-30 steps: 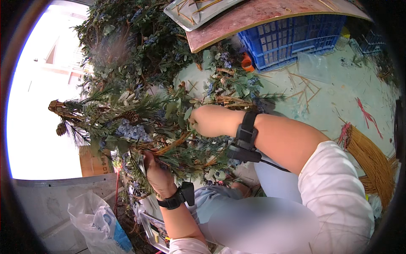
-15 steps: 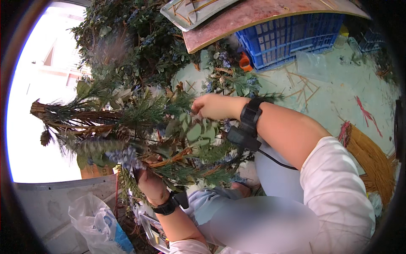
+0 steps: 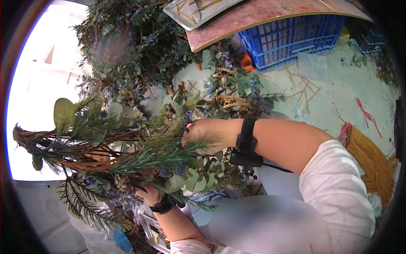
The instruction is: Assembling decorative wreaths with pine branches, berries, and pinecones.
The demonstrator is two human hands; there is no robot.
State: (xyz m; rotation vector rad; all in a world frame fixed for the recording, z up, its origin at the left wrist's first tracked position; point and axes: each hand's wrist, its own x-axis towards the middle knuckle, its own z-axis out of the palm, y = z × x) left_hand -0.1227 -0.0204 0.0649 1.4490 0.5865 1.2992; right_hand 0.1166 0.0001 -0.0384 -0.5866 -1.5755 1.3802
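I hold an artificial wreath of brown twigs, pine sprigs, rounded green leaves and blue berries across my front. My left hand is closed on its near lower side, beside a berry cluster, with fingertips partly behind foliage. My right hand reaches in over the wreath from the right, its fingers curled in among the leaves and sprigs. A pine sprig lies across the middle, just left of that hand. What the right fingertips touch is mostly hidden. Both wrists wear black bands.
More leafy greenery is heaped behind. A reddish board carries a metal tray of sticks; beneath it stands a blue crate. A straw broom lies right, loose sticks on the floor, a plastic bag lower left.
The wreath has turned and tilted in my hands, its twig end shifting left and down. My right hand has moved slightly down and its wrist has rolled; my left hand has shifted little.
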